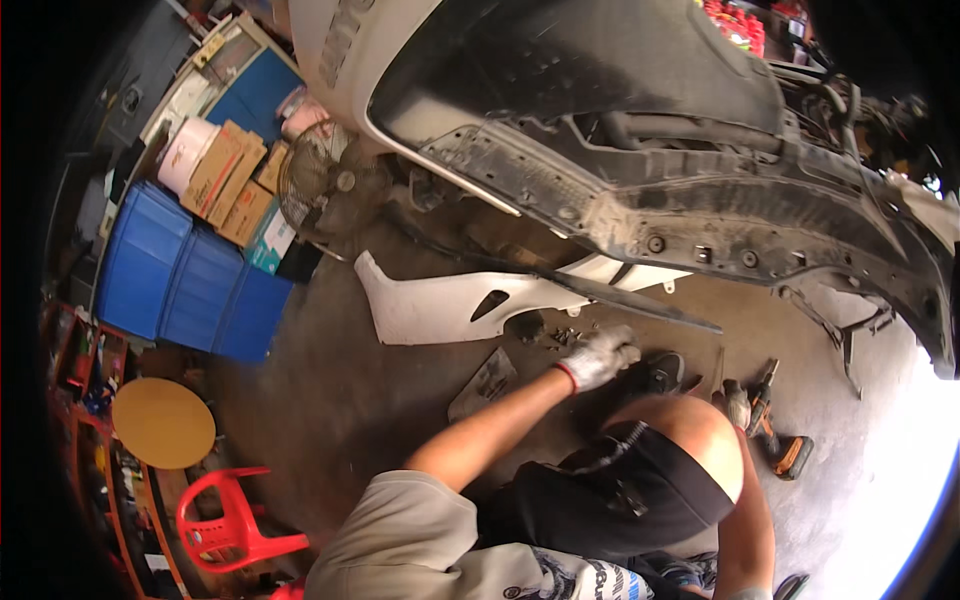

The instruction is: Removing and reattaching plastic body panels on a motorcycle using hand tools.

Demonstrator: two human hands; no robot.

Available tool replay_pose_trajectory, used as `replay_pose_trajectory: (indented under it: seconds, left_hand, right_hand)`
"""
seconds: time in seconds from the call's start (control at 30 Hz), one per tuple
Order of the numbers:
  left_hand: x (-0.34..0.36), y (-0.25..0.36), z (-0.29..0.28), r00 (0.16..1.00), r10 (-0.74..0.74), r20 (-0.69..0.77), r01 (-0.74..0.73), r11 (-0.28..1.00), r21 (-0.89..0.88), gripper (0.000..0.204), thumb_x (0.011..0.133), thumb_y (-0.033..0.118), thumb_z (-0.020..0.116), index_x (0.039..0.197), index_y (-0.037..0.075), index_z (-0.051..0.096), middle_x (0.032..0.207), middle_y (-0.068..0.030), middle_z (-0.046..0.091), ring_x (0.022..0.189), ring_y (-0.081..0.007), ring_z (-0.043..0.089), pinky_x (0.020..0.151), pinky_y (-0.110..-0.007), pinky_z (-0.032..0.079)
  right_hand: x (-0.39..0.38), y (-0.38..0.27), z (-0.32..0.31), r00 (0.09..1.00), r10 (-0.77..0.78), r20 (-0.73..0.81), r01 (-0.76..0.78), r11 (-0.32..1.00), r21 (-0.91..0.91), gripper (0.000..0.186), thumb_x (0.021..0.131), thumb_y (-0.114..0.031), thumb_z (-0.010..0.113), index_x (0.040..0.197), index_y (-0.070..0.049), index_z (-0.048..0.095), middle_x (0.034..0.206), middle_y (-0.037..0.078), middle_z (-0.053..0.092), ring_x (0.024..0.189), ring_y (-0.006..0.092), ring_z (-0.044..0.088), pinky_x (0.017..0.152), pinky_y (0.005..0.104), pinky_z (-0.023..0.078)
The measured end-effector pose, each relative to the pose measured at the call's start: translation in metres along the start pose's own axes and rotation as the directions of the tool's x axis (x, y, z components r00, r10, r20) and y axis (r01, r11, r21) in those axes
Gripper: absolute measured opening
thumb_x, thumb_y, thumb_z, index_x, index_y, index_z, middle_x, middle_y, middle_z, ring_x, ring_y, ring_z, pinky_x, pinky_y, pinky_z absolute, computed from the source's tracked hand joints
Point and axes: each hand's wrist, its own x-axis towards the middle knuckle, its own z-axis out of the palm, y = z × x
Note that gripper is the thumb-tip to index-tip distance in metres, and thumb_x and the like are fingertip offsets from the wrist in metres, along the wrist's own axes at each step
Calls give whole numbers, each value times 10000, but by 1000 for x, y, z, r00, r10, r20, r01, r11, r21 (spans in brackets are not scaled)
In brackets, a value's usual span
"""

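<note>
I can make out large grey lettering on the white vehicle point(325, 60), small dark print on a cardboard box point(212, 172), and dark and blue lettering across the shirt point(400, 535).

Bright light point(905, 470) whitens the grey floor point(330, 410) at right, while a red chair point(268, 547) and round tan tabletop point(163, 423) stand left.

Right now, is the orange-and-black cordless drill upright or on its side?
The drill lies on its side: handle and battery show in profile against the floor.
</note>
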Motion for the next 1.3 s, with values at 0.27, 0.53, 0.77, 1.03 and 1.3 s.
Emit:
replay_pose_trajectory:
  seconds: [0.27, 0.53, 0.77, 1.03, 1.3]
  left_hand:
    - [47, 3, 89, 996, 74, 50, -76, 997, 30, 171, 859, 205, 648, 951, 62, 629, 999, -151, 627, 959, -357, 600, 874, -424, 467]
    - [37, -20, 91, 994, -11, 105, 13, 1000, -16, 140, 856, 202, 648, 929, 86, 622, 978, -141, 620, 981, -337, 598, 854, -428, 482]
    - [29, -72, 60, 905, -384, -185, 256, 837, -483, 269, 957, 324, 586, 977, 57, 615, 809, -46, 617, 698, -147, 608, 599, -301, 493]
    - [77, -120, -22, 614, -763, -200, 224, 411, -884, 279, 973, 379, 560, 962, 100, 551, 801, -32, 588, 655, -138, 594, 525, -289, 480]
    - [111, -134, -46, 754, -657, 34, 242, 229, -943, 249, 982, 283, 552, 841, 78, 546, 617, -51, 528, 469, -147, 514, 379, -249, 385]
  right_hand:
    - [-4, -41, -12, 789, -218, 574, -485, 353, 800, 235, 968, -209, 530, 1099, -52, 647, 835, 62, 678, 656, 173, 627, 571, 296, 515]
    - [-20, -51, 18, 601, -440, 667, -768, -89, 634, 172, 985, -148, 510, 1086, -60, 618, 832, 30, 627, 635, 142, 551, 524, 262, 465]
    - [-29, -53, 11, 806, -85, 586, -587, 13, 809, 137, 995, -148, 500, 1029, -59, 599, 768, 44, 607, 581, 164, 538, 508, 283, 448]
    - [-28, -32, 6, 850, -153, 504, -513, -21, 858, 176, 1015, -166, 476, 1083, -41, 581, 793, 52, 612, 574, 157, 558, 514, 296, 483]
    - [-28, -44, 4, 886, -199, 419, -418, 48, 907, 164, 1003, -145, 493, 1064, -32, 596, 801, 56, 639, 576, 148, 585, 513, 292, 494]
